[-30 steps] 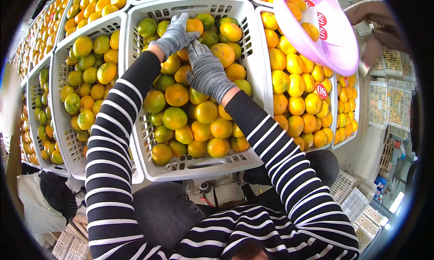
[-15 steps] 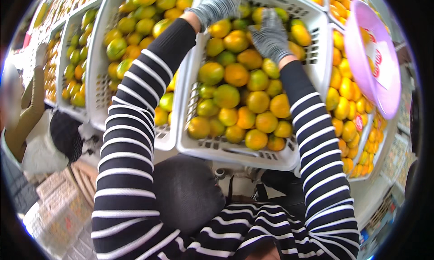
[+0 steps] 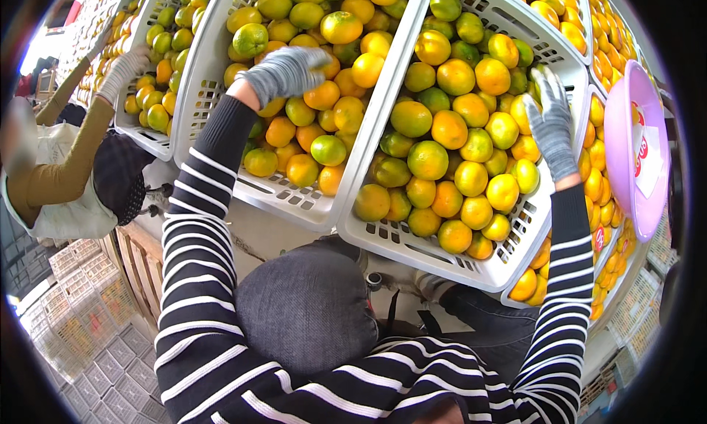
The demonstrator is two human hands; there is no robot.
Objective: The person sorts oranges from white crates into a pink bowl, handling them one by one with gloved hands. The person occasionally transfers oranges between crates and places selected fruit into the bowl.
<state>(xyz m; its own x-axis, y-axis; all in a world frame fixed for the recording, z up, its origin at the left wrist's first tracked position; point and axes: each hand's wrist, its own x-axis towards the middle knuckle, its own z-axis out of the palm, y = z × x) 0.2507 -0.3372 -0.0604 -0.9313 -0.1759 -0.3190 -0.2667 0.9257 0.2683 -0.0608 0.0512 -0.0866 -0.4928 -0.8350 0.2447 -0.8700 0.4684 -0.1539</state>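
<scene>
My right hand (image 3: 552, 122), in a grey knit glove, lies with stretched fingers along the right side of a white plastic crate (image 3: 412, 243). It touches the green-and-orange citrus fruit (image 3: 471, 179) that fills this crate. Over the neighbouring crate on the left (image 3: 287, 204) is my left hand (image 3: 283, 75), also gloved. Its fingers point right, blurred by motion but apart, and no fruit shows in them. Mandarin-like fruit (image 3: 302, 170) lies beneath it, some yellow-orange and some greener.
More fruit crates (image 3: 158, 145) stand at the left, where a co-worker's gloved hand (image 3: 125, 72) reaches over fruit. A purple basin (image 3: 646, 203) rests on orange fruit (image 3: 526, 284) at the right. Stacked crates (image 3: 92, 291) stand on the floor at lower left.
My left hand has moved from the far end of the middle crate to over the left crate. My right hand has shifted to the crate's right side. The view has turned leftward.
</scene>
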